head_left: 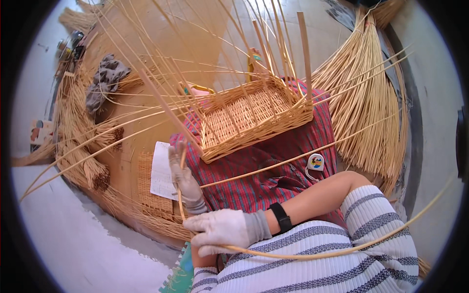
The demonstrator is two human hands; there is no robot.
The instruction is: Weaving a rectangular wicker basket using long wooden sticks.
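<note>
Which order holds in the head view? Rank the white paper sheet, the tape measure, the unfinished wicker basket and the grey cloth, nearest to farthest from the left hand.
From the left hand:
1. White paper sheet, right beside it, to its left.
2. Unfinished wicker basket, up and to the right on the lap.
3. Grey cloth, far upper left on the board.

The tape measure, at the right on the red plaid cloth, is too close to the cloth's distance to call.

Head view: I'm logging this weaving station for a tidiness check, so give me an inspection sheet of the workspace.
Surface: red striped cloth over the lap, wooden board beside it.
Job's things: half-woven rectangular wicker basket with upright stakes; long willow rod.
Clutter: grey rag, white paper sheet, tape measure.
Grip: left hand and right hand, both gloved, closed on the rod.
Cables: nothing seen.
Surroundings: fanned rod bundle, short bundles on pale floor.
</note>
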